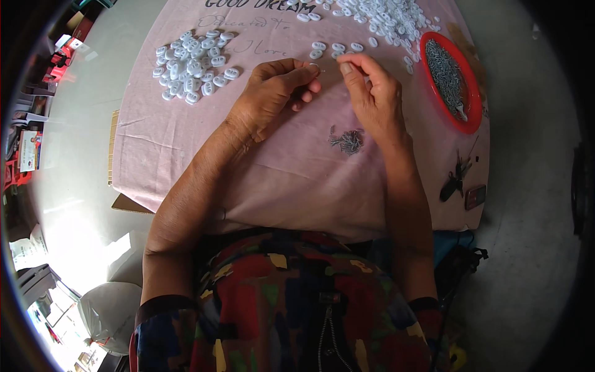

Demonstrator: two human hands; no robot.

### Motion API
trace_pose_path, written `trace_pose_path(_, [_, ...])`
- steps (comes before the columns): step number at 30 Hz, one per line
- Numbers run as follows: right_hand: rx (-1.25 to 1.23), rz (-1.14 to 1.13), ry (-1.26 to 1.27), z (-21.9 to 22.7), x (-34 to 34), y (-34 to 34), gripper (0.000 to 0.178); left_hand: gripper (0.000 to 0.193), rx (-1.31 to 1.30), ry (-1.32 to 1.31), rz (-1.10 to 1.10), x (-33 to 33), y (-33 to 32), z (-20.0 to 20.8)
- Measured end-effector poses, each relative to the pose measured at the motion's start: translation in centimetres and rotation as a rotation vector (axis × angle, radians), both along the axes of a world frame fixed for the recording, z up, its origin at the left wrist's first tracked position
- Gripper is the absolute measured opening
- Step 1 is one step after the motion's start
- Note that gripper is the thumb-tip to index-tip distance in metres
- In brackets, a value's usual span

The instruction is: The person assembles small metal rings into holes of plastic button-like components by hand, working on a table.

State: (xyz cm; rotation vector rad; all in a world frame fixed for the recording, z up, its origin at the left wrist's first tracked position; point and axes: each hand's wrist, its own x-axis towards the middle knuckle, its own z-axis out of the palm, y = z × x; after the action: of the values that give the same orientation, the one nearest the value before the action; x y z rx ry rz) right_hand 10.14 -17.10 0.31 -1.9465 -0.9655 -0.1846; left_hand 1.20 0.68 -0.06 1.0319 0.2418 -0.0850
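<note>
My left hand is closed, with a small white oval plastic piece pinched between thumb and forefinger. A short way to its right, my right hand has its thumb and forefinger pressed together; what they hold, if anything, is too small to make out. Just beyond both hands lie several loose white oval pieces. On the pink cloth between my forearms sits a little heap of thin grey metal pins.
A mound of white oval pieces lies at the left, and a larger one at the far right. The red basin at right holds many metal pins. Dark keys and a small dark device rest near the table's right edge.
</note>
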Motion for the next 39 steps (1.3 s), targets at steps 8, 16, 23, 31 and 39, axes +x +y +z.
trace_pose_path(8, [-0.391, -0.107, -0.375, -0.7, 2.7, 0.5, 0.021, 0.018, -0.053, 0.049, -0.006, -0.1, 0.2, 0.2])
trace_pose_path(16, [-0.028, -0.035, 0.161, 0.7, 1.0, -0.8, 0.019, 0.018, -0.056, 0.031, -0.032, -0.3, 0.0, 0.5])
trace_pose_path(23, [0.144, 0.145, 0.726, 2.1, 0.0, -0.6, 0.025, 0.017, -0.125, 0.013, -0.036, -0.3, 0.0, 0.7])
trace_pose_path(31, [0.149, 0.113, 0.682, 1.4, -0.1, -0.4, 0.026, 0.015, -0.142, -0.024, -0.02, -0.4, 0.0, 0.4])
trace_pose_path(39, [0.215, 0.081, 0.705, 2.0, -0.9, 0.3, 0.025, 0.017, -0.076, -0.039, 0.073, -0.5, -0.2, 0.3])
